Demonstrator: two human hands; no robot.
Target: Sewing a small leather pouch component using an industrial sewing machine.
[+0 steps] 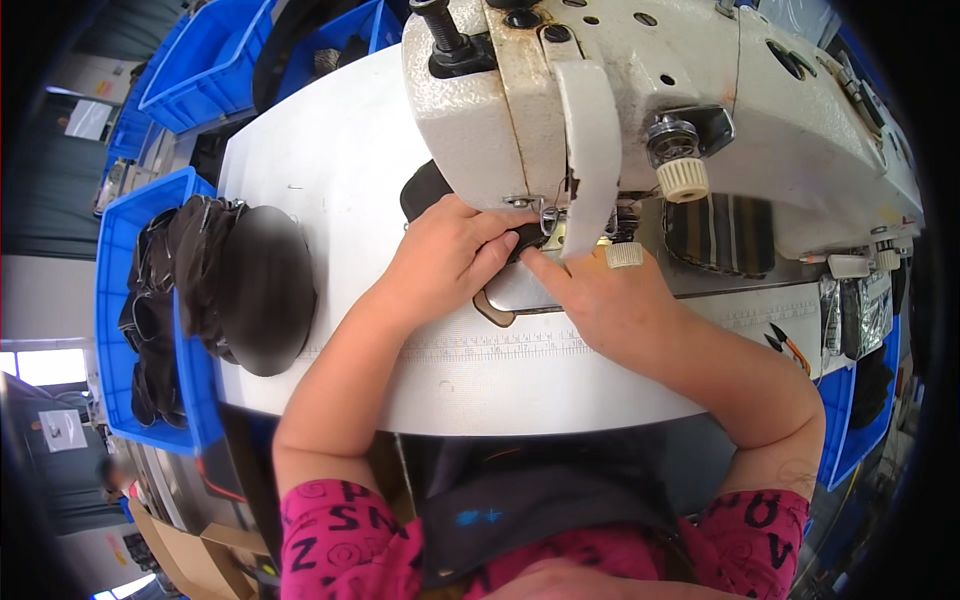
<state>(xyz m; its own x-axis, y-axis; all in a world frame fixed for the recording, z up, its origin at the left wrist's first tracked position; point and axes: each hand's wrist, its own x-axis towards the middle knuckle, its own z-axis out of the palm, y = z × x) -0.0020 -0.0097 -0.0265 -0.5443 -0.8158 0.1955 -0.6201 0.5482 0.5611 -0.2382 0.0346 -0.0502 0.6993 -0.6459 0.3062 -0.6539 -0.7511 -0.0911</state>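
Observation:
A white sewing machine (500,110) stands over the worktable, its needle area right in front of my hands. My left hand (435,260) is closed on a dark fabric piece (425,188), thumb and forefinger pressing its edge beside the presser foot. Part of that piece shows beyond the hand; the rest lies under my fingers. From the right, my right hand (615,305) grips the near edge of the same fabric with its thumb side, while its other fingertips are partly hidden by the machine. A striped fabric piece (720,235) lies under the machine arm.
A stack of dark fabric pieces (265,290) rests at the left of the white table (345,200). Beside it, a blue bin (205,385) holds more dark pieces. Thread snips (790,345) with orange handles lie at the right, near another blue bin (868,430).

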